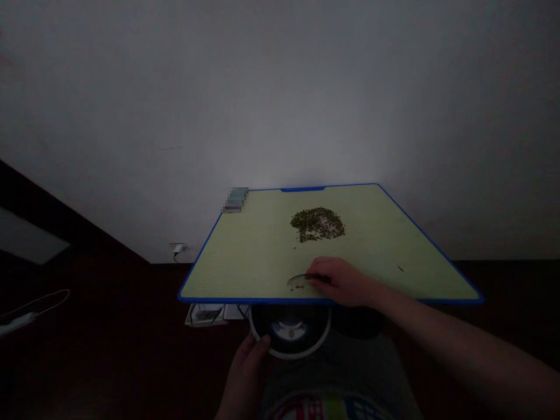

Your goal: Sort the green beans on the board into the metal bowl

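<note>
My right hand (335, 280) is closed around a thin, curved tool (298, 277) with a dark handle, low over the near edge of the pale green tabletop (245, 251). A few dark bits (298, 287) lie beside its curved end. What kind of tool it is, I cannot make out in the dim light. Below that edge my left hand (248, 359) grips the left rim of a round bowl (301, 353), thumb over the rim and fingers mostly hidden. The bowl is dark inside with a shiny bottom. Further back on the tabletop lies a spread heap of small greenish-brown grains (317, 220).
A blue rim (431, 236) borders the tabletop, which stands against a pale wall (280, 99). One small brown stick (400, 269) lies at the right. A blurred-out item (236, 199) sits on the far left corner. Beneath the table is a white box (205, 315); a plug (178, 249) is in the wall.
</note>
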Demonstrator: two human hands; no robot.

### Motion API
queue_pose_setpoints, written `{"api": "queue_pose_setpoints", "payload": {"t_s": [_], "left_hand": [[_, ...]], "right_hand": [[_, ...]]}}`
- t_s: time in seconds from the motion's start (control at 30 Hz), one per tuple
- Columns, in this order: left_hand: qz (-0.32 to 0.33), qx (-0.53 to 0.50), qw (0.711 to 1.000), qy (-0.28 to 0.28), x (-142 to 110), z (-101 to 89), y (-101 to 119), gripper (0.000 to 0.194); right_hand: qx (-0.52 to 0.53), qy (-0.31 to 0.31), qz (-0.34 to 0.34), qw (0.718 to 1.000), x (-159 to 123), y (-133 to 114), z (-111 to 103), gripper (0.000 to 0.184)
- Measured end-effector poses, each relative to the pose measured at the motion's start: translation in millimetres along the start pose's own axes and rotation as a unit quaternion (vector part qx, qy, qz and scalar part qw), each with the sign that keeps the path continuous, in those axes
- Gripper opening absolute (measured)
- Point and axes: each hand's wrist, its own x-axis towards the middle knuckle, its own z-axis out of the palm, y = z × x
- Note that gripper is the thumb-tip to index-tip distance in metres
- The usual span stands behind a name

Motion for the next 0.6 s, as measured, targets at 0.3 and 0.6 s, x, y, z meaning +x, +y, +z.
{"api": "queue_pose_setpoints", "payload": {"t_s": [0.3, 0.6], "left_hand": [[0.009, -0.021, 1.0, 0.004, 1.5, 1.1, -3.2, 0.038], [0.001, -0.034, 0.999, -0.003, -0.1, 2.1, -1.6, 0.038]], "right_hand": [[0.002, -0.012, -0.024, 1.0, -13.0, -15.5, 4.3, 0.018], [-0.012, -0.001, -0.067, 0.998, -21.0, -15.6, 10.2, 0.022]]}}
